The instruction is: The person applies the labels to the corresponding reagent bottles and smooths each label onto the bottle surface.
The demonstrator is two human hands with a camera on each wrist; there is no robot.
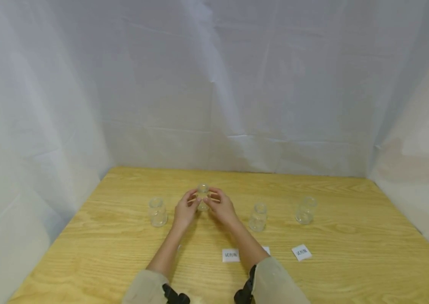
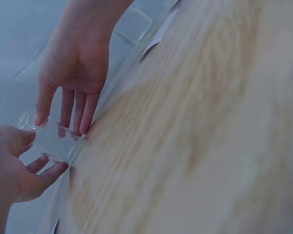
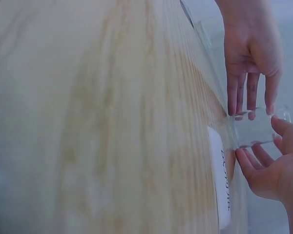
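A small clear glass bottle stands upright between both hands, its mouth uppermost and its base at the tabletop. From its left side, my left hand holds it with thumb and fingers; the same left hand shows at the lower left of the left wrist view. My right hand grips the bottle from the other side, and in the right wrist view the right hand has its thumb near the bottle's neck and its fingers lower down. The glass looks see-through, with nothing visible inside.
Similar glass bottles stand apart on the wooden table: one to the left, one to the right, another farther right. Nearer lie white cards with handwriting, a middle card and a right card; the right forearm partly covers another card.
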